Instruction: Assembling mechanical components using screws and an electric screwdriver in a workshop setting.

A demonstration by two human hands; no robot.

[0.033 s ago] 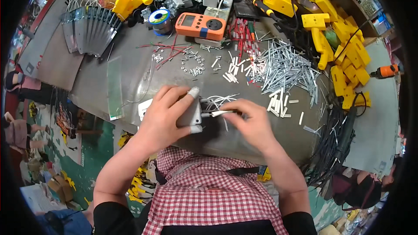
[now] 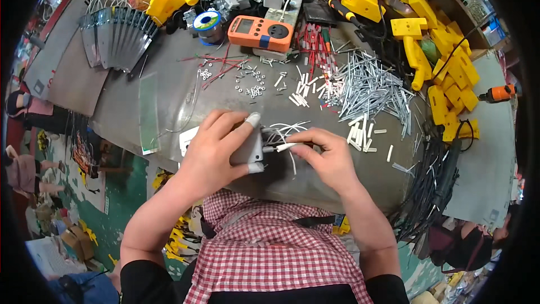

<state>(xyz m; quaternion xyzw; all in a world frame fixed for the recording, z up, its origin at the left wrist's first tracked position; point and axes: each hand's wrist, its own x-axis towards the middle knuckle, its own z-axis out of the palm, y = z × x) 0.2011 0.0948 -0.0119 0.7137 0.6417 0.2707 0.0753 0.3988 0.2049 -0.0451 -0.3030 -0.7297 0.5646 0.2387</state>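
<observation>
My left hand [image 2: 214, 149], with white covers on its thumb and one fingertip, is closed over a flat pale-grey piece [image 2: 254, 149]. Most of that piece lies hidden under the palm. My right hand [image 2: 326, 160] pinches a short white sleeve [image 2: 284, 147] between thumb and fingers. The sleeve lies in line with a thin part sticking out of the grey piece's right edge; whether it is slid over it I cannot tell. Thin white wires [image 2: 284, 129] loop out behind the sleeve, and one loose end hangs down in front of it.
Loose white sleeves [image 2: 360, 134] and a heap of metal rods [image 2: 374, 90] lie to the right. Small nuts [image 2: 256, 90], an orange meter [image 2: 260, 32] and a solder spool [image 2: 207, 25] sit farther back. Yellow housings [image 2: 450, 79] pile up at right, beside black cables [image 2: 433, 191].
The white sleeve in my right hand has shifted very slightly and its near end shows a little more. Both hands keep their grips.
</observation>
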